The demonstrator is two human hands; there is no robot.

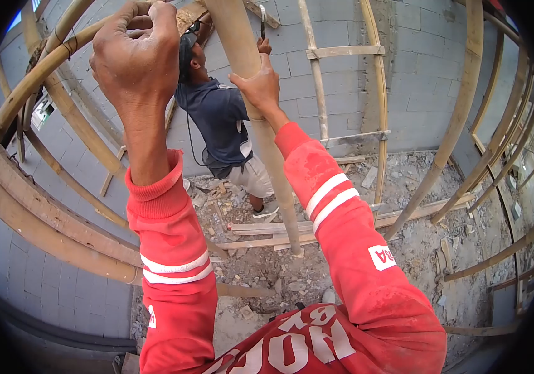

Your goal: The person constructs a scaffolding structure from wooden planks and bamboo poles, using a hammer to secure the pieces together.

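My left hand is raised at the upper left with its fingers curled into a pinch. It is in front of a crosswise bamboo pole; whatever is between the fingertips is hidden. My right hand grips a thick upright bamboo pole, the thumb on its near side and the other fingers mostly out of sight behind it. This pole leans slightly and reaches down to the rubble floor. A dark tie wraps the crosswise pole left of my left hand.
A co-worker in a dark shirt stands just beyond the pole, one hand raised with a tool. A wooden ladder leans on the grey block wall. Planks lie on rubble. More bamboo poles stand right.
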